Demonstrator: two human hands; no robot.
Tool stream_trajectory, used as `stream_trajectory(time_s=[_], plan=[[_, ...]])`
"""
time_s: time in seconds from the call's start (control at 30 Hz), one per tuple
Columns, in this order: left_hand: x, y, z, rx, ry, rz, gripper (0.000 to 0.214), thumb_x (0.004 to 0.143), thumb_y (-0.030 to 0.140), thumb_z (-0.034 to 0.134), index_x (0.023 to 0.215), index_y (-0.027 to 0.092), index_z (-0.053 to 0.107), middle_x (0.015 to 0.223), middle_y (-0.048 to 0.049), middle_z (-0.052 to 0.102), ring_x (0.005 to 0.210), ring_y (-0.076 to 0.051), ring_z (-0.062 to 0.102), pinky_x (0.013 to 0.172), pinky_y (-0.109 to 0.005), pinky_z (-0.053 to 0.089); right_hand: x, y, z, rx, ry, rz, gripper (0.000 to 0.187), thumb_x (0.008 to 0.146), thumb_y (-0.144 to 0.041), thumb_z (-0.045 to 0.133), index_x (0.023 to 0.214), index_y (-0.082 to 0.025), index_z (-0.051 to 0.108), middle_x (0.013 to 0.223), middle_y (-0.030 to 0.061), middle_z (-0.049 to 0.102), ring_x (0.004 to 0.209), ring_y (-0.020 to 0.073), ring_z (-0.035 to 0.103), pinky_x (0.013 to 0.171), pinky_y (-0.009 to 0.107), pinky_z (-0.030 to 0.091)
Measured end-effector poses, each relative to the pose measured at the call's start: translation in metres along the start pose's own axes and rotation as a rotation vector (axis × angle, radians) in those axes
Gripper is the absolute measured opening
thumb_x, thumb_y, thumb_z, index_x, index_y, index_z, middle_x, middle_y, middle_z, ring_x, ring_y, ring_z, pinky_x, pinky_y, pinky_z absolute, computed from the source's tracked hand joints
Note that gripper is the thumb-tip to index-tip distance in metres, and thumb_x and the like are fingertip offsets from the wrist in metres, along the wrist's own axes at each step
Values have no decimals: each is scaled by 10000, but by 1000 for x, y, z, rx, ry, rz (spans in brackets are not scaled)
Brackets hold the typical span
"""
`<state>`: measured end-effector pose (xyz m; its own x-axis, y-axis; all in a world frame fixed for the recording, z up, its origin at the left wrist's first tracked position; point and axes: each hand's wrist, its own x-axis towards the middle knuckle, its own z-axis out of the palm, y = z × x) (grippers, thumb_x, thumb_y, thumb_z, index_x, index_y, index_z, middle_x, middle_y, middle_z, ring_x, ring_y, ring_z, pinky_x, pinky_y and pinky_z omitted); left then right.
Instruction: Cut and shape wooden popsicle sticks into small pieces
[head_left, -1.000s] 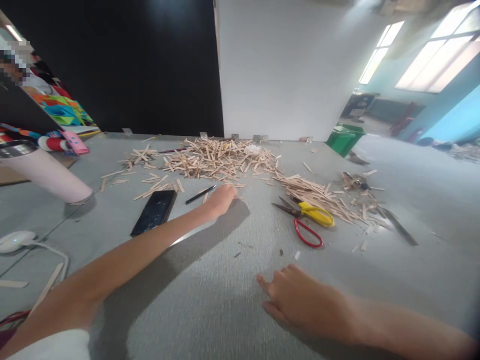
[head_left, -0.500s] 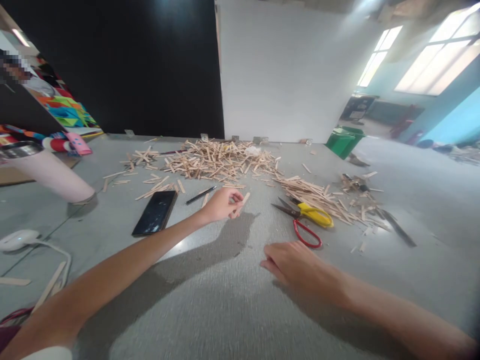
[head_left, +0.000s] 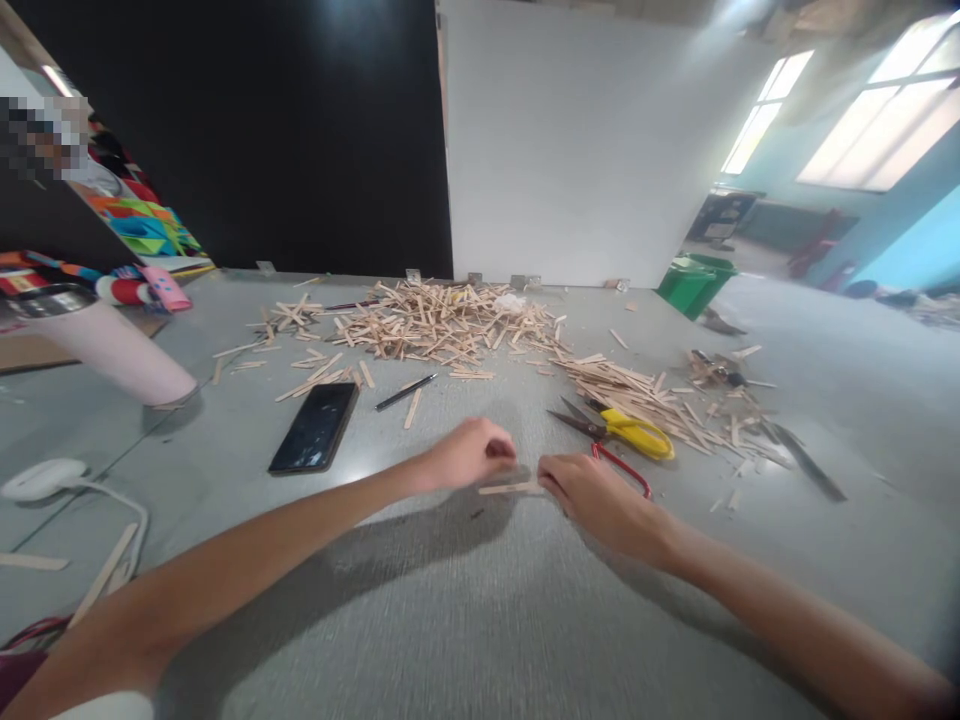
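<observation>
A: In the head view, where is the loose stick (head_left: 501, 489)?

B: Near the middle of the tabletop (head_left: 420, 610), well in from the back edge, lying crosswise between the two hands.

A: How are the hands set?

B: The right hand (head_left: 604, 505) has its fingers bent down at the stick's right end, likely to steady it; whether they pinch or merely press, I can't tell. The left hand (head_left: 471, 455) is just by the other end, fingers curled; whether anything is inside them, I can't tell either.

A: Why is the pile of sticks (head_left: 442, 325) over there?

B: It spreads along the back edge, probably to give both arms room. A smaller heap (head_left: 615, 383) lies to its right.

A: And the scissors (head_left: 634, 432)?

B: Beyond the right hand, blades pointing left, perhaps for easy reach. The phone (head_left: 315, 428) and pen (head_left: 405, 392), toward the left edge, seem set aside.
</observation>
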<state>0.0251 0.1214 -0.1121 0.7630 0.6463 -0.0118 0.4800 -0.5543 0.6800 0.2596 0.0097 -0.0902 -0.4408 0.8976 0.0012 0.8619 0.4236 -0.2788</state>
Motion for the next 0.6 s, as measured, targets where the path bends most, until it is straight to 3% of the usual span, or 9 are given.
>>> stream_trajectory(time_s=[0.13, 0.27, 0.4, 0.6], plan=[[38, -38, -50, 234, 228, -142, 353, 1060, 370, 698, 1358, 181, 669, 1372, -120, 683, 1156, -270, 709, 977, -486, 626, -2, 4, 2, 3, -44, 12, 271, 1061, -111, 544, 824, -170, 661, 766, 39, 721, 607, 133, 536, 581, 314, 227], [64, -74, -88, 395, 267, -220, 379, 1054, 367, 707, 1380, 179, 658, 1396, -125, 671, 1181, -282, 702, 989, -499, 622, -3, 1, 2, 3, -75, 11, 264, 1050, -102, 551, 824, -165, 670, 761, 45, 712, 614, 136, 546, 593, 309, 238], [73, -87, -94, 479, 215, -240, 372, 1056, 368, 705, 1375, 181, 661, 1386, -122, 676, 1170, -277, 706, 982, -493, 625, -4, 0, 1, -1, -96, 9, 249, 1040, -79, 545, 844, -161, 676, 779, 51, 709, 629, 141, 555, 605, 304, 244], [71, -84, -94, 526, 140, -226, 367, 1057, 368, 703, 1372, 183, 663, 1386, -122, 676, 1167, -276, 707, 982, -490, 626, -5, -3, -3, -16, -126, 12, 259, 1055, -76, 518, 851, -159, 656, 780, 48, 709, 623, 142, 525, 592, 311, 220]])
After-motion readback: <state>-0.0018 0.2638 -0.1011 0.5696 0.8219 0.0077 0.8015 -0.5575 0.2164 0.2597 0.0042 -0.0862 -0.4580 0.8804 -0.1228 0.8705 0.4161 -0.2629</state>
